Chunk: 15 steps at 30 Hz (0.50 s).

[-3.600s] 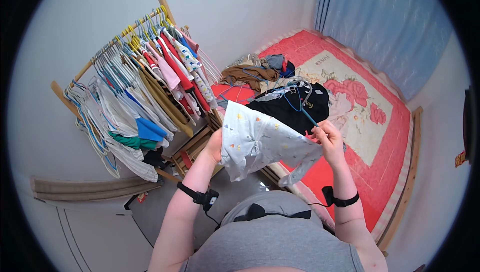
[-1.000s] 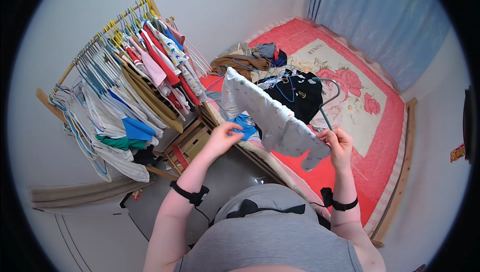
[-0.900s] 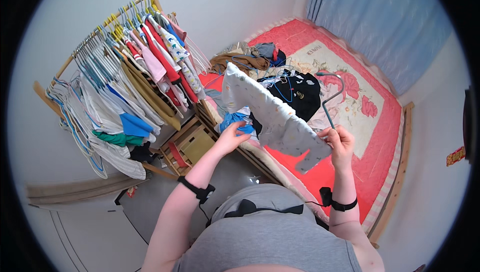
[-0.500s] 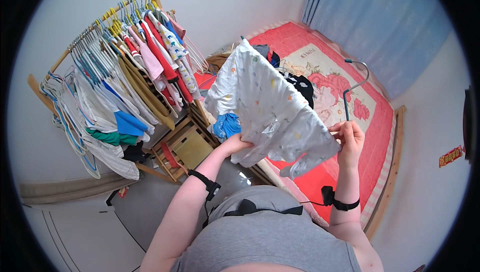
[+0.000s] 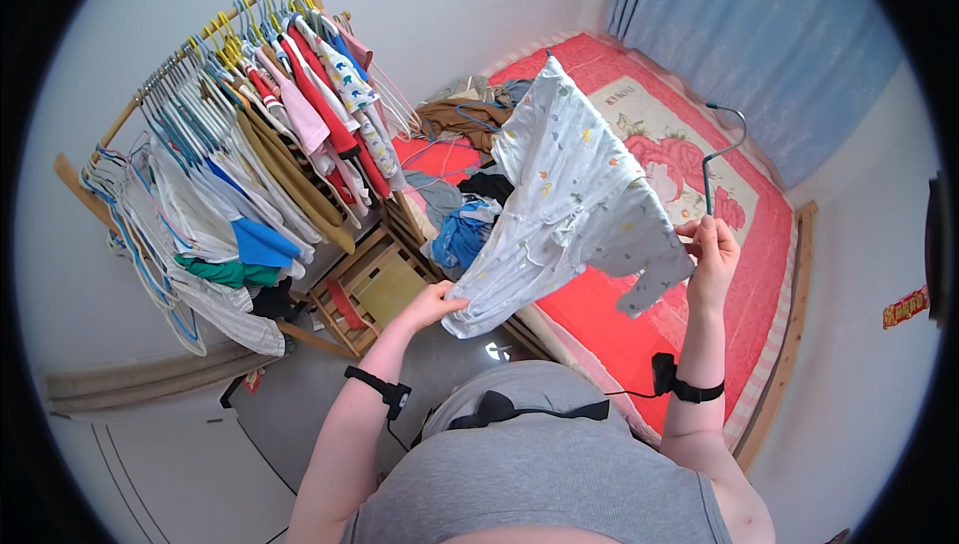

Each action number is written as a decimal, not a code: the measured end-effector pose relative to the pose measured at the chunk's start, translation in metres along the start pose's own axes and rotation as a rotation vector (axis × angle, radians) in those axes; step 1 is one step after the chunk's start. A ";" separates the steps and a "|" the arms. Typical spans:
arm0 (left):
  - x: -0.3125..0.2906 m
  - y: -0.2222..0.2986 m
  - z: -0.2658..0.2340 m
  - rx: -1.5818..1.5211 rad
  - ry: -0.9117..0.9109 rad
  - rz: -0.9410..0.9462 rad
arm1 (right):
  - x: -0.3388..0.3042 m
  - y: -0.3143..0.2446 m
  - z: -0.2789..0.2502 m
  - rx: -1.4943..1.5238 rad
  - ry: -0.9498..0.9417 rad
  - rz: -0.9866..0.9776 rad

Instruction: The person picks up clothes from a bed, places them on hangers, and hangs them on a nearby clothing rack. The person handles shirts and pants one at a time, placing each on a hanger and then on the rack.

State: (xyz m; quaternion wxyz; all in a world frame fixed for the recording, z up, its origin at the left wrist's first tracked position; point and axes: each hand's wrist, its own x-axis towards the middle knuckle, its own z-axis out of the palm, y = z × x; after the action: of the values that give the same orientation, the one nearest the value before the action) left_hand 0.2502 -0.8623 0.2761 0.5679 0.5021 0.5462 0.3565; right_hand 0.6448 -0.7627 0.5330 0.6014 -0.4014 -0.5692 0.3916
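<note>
The right hand (image 5: 711, 252) grips a wire hanger (image 5: 715, 159) and one sleeve of the white patterned shirt (image 5: 567, 202), the left hand (image 5: 432, 304) pinches its hem, holding it above the bed (image 5: 639, 324).

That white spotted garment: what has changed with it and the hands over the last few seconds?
The white spotted garment has been lifted higher and spread out. The right hand rose, its hanger hook now standing clear above. The left hand keeps hold of the lower hem. The clothes rack and the red bed cover look as before.
</note>
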 end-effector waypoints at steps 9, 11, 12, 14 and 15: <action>-0.018 0.089 -0.012 -0.203 0.036 -0.192 | -0.004 0.042 0.021 -0.240 -0.144 0.022; -0.021 0.121 -0.010 -0.284 -0.034 -0.209 | -0.011 0.049 0.027 -0.276 -0.186 0.039; -0.022 0.136 -0.008 -0.327 -0.068 -0.218 | -0.014 0.052 0.029 -0.295 -0.209 0.048; -0.018 0.164 -0.006 -0.403 -0.145 -0.185 | -0.020 0.058 0.032 -0.333 -0.241 0.044; -0.013 0.174 -0.005 -0.443 -0.181 -0.168 | -0.022 0.061 0.033 -0.332 -0.261 0.037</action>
State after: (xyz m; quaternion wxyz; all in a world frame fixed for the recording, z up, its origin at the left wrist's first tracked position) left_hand 0.2688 -0.8319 0.4475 0.7383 0.3483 0.4415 0.3723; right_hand 0.6098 -0.7592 0.4697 0.4407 -0.4512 -0.6915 0.3522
